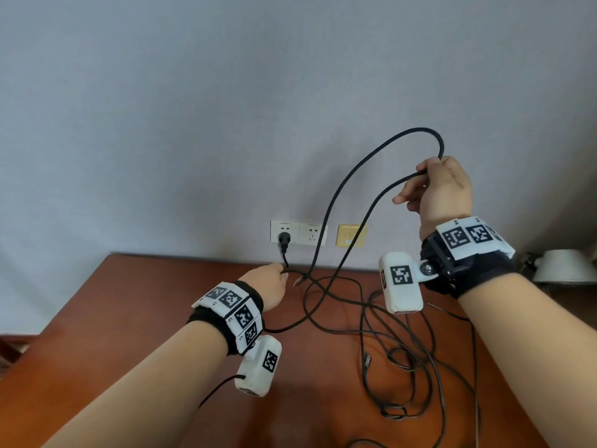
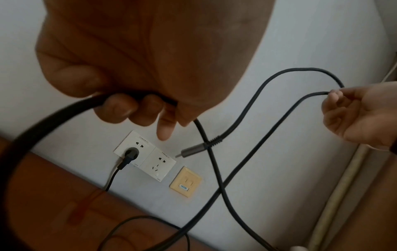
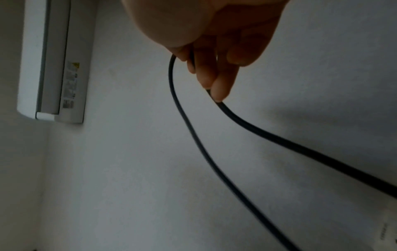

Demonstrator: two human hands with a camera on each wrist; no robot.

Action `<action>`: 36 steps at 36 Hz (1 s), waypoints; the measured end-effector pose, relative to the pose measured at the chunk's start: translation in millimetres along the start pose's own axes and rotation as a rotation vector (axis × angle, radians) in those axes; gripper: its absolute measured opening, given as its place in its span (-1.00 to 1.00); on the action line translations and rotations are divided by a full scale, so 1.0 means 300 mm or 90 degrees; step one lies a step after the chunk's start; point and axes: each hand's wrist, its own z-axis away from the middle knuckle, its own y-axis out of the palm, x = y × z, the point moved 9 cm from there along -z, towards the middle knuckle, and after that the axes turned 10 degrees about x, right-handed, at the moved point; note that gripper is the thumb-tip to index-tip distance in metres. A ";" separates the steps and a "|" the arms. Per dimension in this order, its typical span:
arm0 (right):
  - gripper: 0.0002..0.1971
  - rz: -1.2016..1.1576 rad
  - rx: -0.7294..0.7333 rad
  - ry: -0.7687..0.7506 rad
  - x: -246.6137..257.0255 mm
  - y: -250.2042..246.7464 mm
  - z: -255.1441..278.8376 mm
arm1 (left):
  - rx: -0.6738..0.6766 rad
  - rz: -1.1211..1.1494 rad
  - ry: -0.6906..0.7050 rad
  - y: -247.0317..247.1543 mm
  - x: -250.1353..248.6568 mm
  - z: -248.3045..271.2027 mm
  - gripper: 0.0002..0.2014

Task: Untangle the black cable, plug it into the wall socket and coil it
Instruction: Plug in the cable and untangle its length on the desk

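The black cable [image 1: 350, 185] is plugged into the wall socket [image 1: 284, 232]. The left hand [image 1: 269, 284] grips it just below the socket; the right hand [image 1: 439, 189] pinches a raised loop. Pulling higher could tighten the tangle on the counter [image 1: 135, 302] or tug the plug.

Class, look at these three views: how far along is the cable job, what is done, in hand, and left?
Done: the plug sits in the left wall socket. In hand: the left hand grips the black cable near the desk, and the right hand holds up a raised loop, so coiling seems just begun. Left: thin cables still lie tangled on the desk; no finished coil shows.
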 end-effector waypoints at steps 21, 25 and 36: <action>-0.70 0.044 0.135 -0.010 -0.068 0.053 0.013 | -0.031 0.064 -0.002 -0.016 0.023 -0.031 -0.68; -0.73 0.136 0.119 0.015 -0.086 0.076 0.012 | 0.000 0.039 0.016 0.014 -0.023 -0.021 -0.66; -0.72 0.058 0.052 0.043 -0.076 0.074 -0.007 | 0.078 -0.054 0.026 0.057 -0.053 0.006 -0.63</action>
